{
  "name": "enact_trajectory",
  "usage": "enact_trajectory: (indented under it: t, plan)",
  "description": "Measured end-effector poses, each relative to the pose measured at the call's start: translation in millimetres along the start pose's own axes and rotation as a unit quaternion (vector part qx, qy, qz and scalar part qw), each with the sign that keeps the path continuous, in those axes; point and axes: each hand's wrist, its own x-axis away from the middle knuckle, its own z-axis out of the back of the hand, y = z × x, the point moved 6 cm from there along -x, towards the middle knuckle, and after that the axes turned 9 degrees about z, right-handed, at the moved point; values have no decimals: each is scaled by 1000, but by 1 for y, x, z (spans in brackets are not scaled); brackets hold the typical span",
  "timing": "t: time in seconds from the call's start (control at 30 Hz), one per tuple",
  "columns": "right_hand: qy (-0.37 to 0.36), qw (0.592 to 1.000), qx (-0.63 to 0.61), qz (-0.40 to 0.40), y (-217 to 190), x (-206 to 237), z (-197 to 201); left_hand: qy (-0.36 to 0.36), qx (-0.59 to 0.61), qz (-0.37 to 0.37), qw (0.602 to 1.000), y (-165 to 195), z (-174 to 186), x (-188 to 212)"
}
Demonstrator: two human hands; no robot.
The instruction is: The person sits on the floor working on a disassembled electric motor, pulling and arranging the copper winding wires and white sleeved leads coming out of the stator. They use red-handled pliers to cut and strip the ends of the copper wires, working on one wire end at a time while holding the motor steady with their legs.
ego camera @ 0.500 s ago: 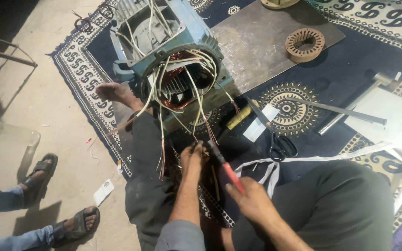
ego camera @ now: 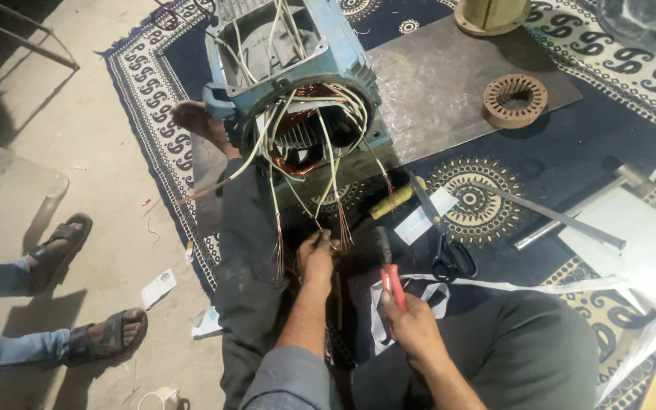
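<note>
While the blue motor housing [ego camera: 298, 72] lies on its side on the patterned rug [ego camera: 571, 137], its open end faces the person, copper windings showing inside and a spray of pale sleeved leads spilling out toward the lap. Just below that opening, the left hand [ego camera: 317, 258] has its grip pinched together on the bare copper end of 1 lead [ego camera: 326, 244], fingers curled tight with no gap showing. To the right of the housing's mouth and nearer the body, the right hand [ego camera: 413, 323] is wrapped fully around the red handles of 1 pair of pliers [ego camera: 389, 266]; their long axis runs nearly upright in the view, the dark nose pointing away from the person toward the motor, and I cannot tell whether the nose touches any wire. Right of the housing lie 1 pair of black-handled scissors [ego camera: 443, 241], blades aimed up-left toward it, 1 yellow-handled tool [ego camera: 390, 200], and 1 ring-shaped toothed core [ego camera: 515, 99] on a grey metal sheet [ego camera: 434, 91]. Left of the housing, on the bare floor, 2 sandalled feet [ego camera: 85, 285] of another person rest.
</note>
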Motion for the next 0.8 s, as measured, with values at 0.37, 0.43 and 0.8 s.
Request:
enact_trajectory:
  t: [0.37,0.43,0.8]
  plan:
    - [38,999,-1,13,-4,-7,8,-42,8,15,999,-5,4,-3]
    - [35,999,12,7,-5,-7,5,-66,40,10,997,-7,5,-3]
    - [82,985,143,-49,-6,-3,7,-81,66,30,994,-2,10,15]
